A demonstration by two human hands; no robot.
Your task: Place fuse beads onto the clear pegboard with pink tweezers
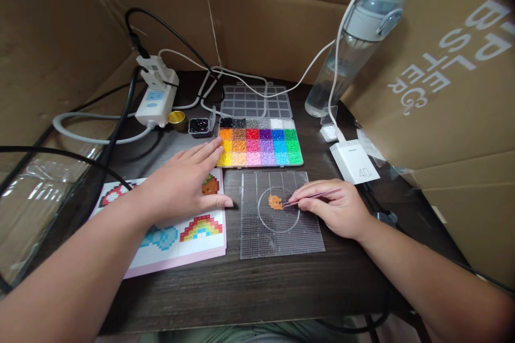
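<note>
My right hand (332,206) pinches a pair of pink tweezers (322,196). Their tips reach the right edge of a small cluster of orange beads (276,202) on a clear pegboard (281,244); whether a bead sits between the tips is too small to tell. A pale ring outline surrounds the cluster. My left hand (177,182) lies flat with fingers stretched over the pattern sheet (137,260), its fingertips at the left edge of the bead box (260,165). The sheet shows pixel pictures, among them a rainbow (202,229); the hand hides part of it.
Behind the box's colour compartments lies its clear lid (256,102). Left of it stand a small black-bead case (199,127) and a gold cup (177,120). A power strip (156,99), cables, a water bottle (336,72) and a white power bank (354,162) line the back. Cardboard walls enclose the table.
</note>
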